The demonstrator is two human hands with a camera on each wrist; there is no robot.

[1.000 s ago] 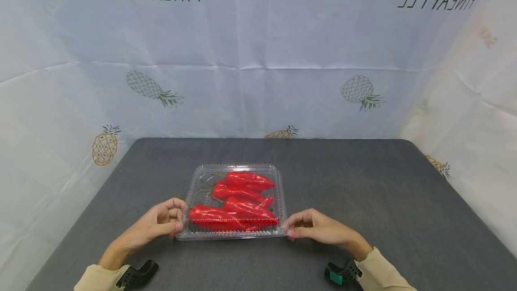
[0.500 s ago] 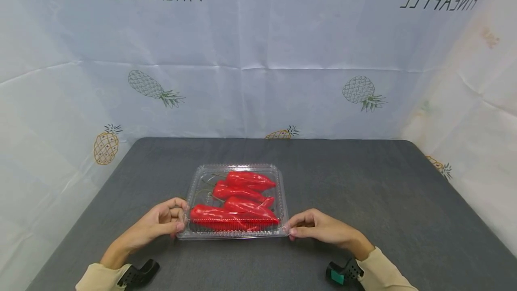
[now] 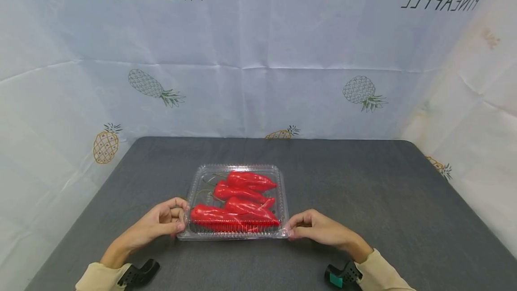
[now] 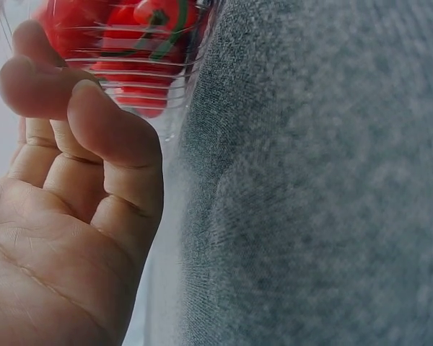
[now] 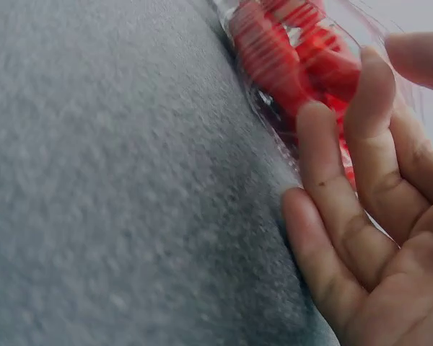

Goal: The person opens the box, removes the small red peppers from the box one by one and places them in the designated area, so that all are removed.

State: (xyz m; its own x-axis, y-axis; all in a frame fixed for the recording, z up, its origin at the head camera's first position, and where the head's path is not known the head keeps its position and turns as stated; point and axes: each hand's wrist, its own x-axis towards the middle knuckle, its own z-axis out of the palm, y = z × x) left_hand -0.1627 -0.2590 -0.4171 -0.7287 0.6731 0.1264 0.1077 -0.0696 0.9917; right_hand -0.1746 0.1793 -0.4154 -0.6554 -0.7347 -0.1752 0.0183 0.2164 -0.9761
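Observation:
A clear plastic clamshell container lies on the dark grey table, its lid down over several red peppers with thin green stems. My left hand holds the container's left side near the front, fingers curled and thumb against the edge. At the front right corner, my right hand pinches the rim between thumb and forefinger. Ribbed plastic and red peppers show beyond the curled fingers in the left wrist view. The right wrist view has the fingers beside the container wall, peppers behind it.
The dark table extends to both sides and behind the container. A pale cloth printed with pineapples hangs at the back and sides. Each wrist wears a black strap below a beige sleeve.
Container and hands keep nearly the same place. The right hand's fingertips have shifted very slightly at the front right corner, and the whole head view has drifted a little.

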